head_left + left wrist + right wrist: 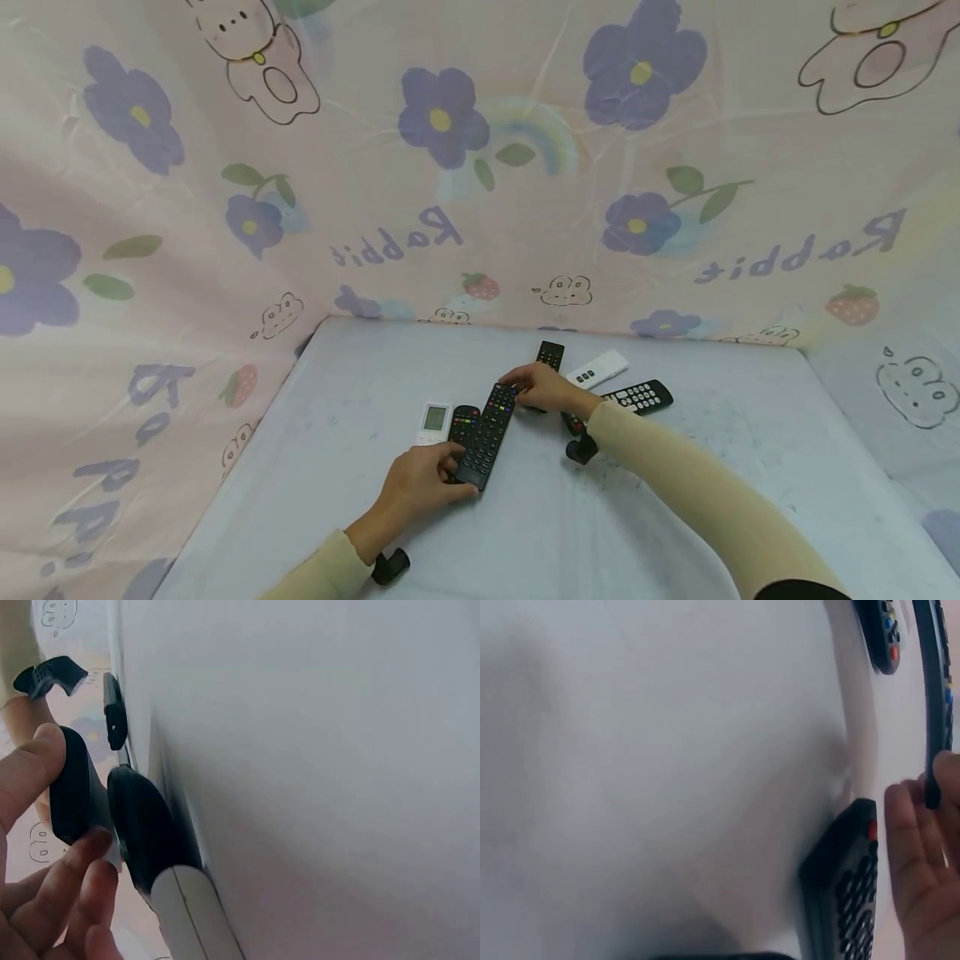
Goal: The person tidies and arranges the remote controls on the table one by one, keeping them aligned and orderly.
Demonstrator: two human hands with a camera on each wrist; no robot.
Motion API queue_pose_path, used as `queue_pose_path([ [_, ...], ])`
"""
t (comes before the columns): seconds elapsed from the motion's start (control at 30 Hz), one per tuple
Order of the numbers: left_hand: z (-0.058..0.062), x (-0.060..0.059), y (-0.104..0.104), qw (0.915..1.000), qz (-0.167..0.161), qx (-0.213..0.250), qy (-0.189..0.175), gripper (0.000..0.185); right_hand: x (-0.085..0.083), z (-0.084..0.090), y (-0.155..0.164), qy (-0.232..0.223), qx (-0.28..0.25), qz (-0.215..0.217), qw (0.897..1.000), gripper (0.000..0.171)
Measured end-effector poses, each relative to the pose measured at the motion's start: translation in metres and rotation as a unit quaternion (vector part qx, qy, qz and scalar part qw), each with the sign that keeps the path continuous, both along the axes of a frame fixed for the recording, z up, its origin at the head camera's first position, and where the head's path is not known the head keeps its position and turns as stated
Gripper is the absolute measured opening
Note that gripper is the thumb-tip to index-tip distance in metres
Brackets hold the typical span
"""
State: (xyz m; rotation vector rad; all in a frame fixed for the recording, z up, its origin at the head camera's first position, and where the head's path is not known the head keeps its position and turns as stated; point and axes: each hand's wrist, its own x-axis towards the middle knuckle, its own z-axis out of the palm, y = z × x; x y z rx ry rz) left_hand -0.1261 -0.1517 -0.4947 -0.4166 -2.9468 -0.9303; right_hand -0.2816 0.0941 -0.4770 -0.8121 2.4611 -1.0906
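holding the long black remote (487, 435) in both hands, to the right of the white screen remote (434, 423), and raising it clear of the table (540, 542). slanting it so as to point the end with coloured buttons farther from the body and rightward of the white screen remote. pinching the near end between the thumb and curled fingers of the left hand (423, 483), on the near side of the white screen remote. pinching the far end between the thumb and fingers of the right hand (543, 389), well to the right of the white screen remote and a little farther from the body.

seeing a shorter black remote (463, 423) just to the right of the white screen remote, partly hiding it with the left hand; not being able to tell whether those two are touching. seeing also, right of and beyond the white screen remote, a small black remote (551, 354) partly covered by the right hand, then a plain white remote (598, 369) lying slantwise. noticing a black remote with pale buttons (643, 397) farthest right of the white screen remote, passing partly behind the right wrist. wearing cream sleeves (690, 475). facing a flower-printed curtain (525, 242), well beyond the white screen remote.
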Motion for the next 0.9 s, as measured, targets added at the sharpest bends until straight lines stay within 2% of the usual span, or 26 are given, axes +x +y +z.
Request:
queue_pose_path([
  [0.23,-0.003,0.006,0.001,0.9999,0.012,-0.008,0.008,0.060,0.002,0.000,-0.007,0.005,0.018,0.024,1.000,0.040],
  [0.4,-0.005,0.009,0.001,0.9997,0.017,-0.012,0.010,0.059,-0.001,-0.005,-0.011,0.026,0.043,0.038,0.998,0.040],
  [0.77,0.000,0.018,0.009,0.9981,0.031,-0.047,0.025,0.057,-0.003,-0.011,-0.016,0.066,0.074,0.065,0.993,0.041],
  [0.9,-0.001,0.019,0.012,0.9970,0.025,-0.060,0.044,0.055,-0.002,-0.013,-0.018,0.068,0.082,0.064,0.992,0.040],
])
